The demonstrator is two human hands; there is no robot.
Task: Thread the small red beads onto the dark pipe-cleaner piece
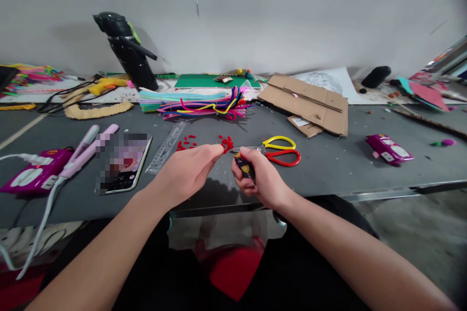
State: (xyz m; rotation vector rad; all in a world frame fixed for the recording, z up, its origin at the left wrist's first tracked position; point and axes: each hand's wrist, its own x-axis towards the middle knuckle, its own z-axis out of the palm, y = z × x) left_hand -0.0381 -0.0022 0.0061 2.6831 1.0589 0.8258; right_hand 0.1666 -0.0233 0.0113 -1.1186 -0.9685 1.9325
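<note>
Left hand (pixel 188 167) pinched on red chenille cluster (pixel 227 143); right hand (pixel 260 175) closed round black lighter (pixel 246 167); scissors (pixel 282 152) at its two o'clock.

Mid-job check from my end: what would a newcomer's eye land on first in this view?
Probably the bright red pieces on the gray table, clustered by the fingertips of the left hand. Next, the right hand gripping what looks like a black lighter, with yellow-and-red-handled scissors just beyond. The tall black flask also stands out, back left.
</note>
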